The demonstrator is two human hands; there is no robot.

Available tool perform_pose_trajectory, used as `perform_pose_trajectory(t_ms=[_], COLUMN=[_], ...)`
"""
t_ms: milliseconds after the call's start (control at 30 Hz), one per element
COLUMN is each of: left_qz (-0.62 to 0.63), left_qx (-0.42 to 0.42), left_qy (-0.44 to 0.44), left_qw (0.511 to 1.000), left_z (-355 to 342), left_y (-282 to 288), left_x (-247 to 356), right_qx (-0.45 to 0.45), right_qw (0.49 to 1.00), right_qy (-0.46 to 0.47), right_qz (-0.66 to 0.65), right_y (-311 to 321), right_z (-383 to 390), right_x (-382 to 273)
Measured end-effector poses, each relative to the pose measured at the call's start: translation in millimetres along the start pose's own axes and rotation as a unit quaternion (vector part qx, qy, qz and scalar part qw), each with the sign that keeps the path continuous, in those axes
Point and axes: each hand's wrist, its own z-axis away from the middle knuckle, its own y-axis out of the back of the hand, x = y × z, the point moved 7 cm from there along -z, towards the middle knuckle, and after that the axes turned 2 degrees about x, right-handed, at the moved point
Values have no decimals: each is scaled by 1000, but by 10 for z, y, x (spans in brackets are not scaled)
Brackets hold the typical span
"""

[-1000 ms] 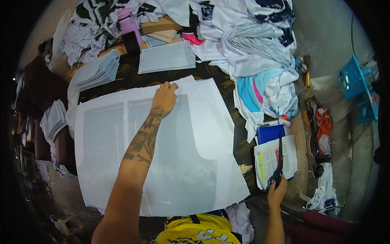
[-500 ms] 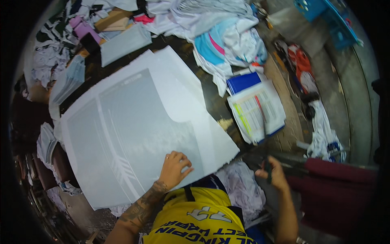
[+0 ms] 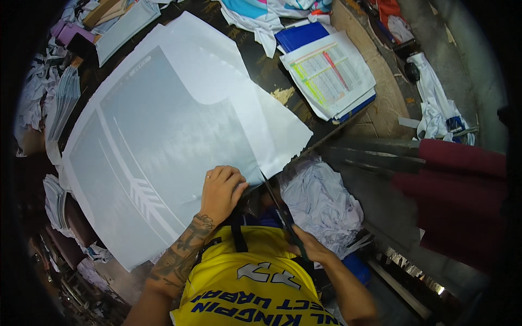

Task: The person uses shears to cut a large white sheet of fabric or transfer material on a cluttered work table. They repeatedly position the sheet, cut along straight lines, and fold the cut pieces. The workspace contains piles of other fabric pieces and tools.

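Observation:
A large white sheet (image 3: 201, 70) with grey printed panels (image 3: 152, 130) lies on the dark table (image 3: 296, 114). My left hand (image 3: 220, 193), its forearm tattooed, has its curled fingers closed on the sheet's near edge. My right hand (image 3: 310, 250) grips black scissors (image 3: 280, 209) whose blades reach up to that edge, right of my left hand. The tip of the blades meets the printed panel's lower right part. My yellow shirt (image 3: 244, 293) with dark lettering shows below.
Papers with a red pen (image 3: 334, 70) rest on blue folders (image 3: 299, 35) at the upper right. Fabric piles (image 3: 244, 13) and folded stacks (image 3: 57, 119) line the table. Crumpled white fabric (image 3: 321, 206) is below the table edge; maroon cloth (image 3: 451, 201) hangs at right.
My left hand has come from the sheet's far part to its near edge. The scissors have moved from over the papers leftward to the sheet's edge. The view has turned, too.

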Motion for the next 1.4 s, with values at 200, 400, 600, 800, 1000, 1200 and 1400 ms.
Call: perform_pose_trajectory(t_ms=[200,400,600,800,1000,1200,1400], left_qz=[-15,-4,16,42,43,-13,-164], left_qx=[-38,-46,-36,-35,-46,-28,214], left_qy=[-30,-19,-10,17,20,42,122], left_qw=[999,999,999,998,998,999,955], left_z=[62,82,125,76,170,-228,-1549], left_y=[0,-16,-10,-9,-74,84,1041], left_x=[143,74,50,7,-55,-162,-1068], right_qx=[26,34,9,11,54,30,-124], right_qw=[999,990,992,989,993,996,975], right_qy=[8,-91,-110,-140,-102,-74,-184], right_qz=[-35,-99,-59,-48,-8,-40,25], right_y=[-76,8,58,148,341,379,1350], right_z=[-473,-476,-794,-1026,-1280,-1445,-1152], right_x=[-320,-613,-775,-975,-1292,-1606,-1864])
